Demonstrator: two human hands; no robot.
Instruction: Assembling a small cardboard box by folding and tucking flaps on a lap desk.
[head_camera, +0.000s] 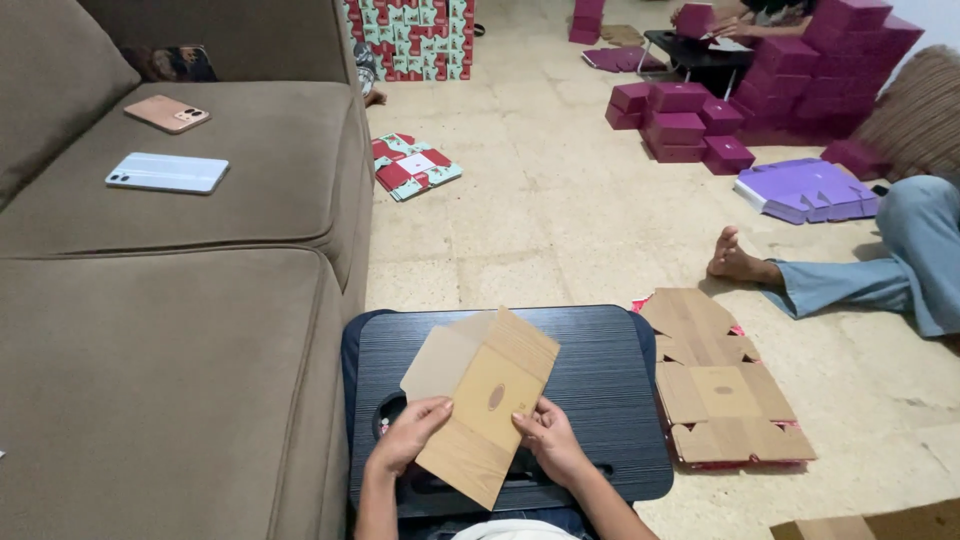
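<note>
I hold a flat brown cardboard box blank (487, 395) over a black lap tray (600, 380). My left hand (408, 436) grips its lower left edge. On the right edge, near the middle, sits my right hand (548, 438) with the thumb on top. The blank is tilted, its pale upper flap folded over toward the far left. A small oval mark shows at its centre.
A stack of flat brown blanks (725, 395) lies on the floor to the right of the tray. A brown sofa (170, 330) on the left bears two phones (167, 172). Another person's bare foot (737, 260) and jeans leg stretch in from the right. Magenta boxes (680, 120) and purple flat sheets (805, 188) lie beyond.
</note>
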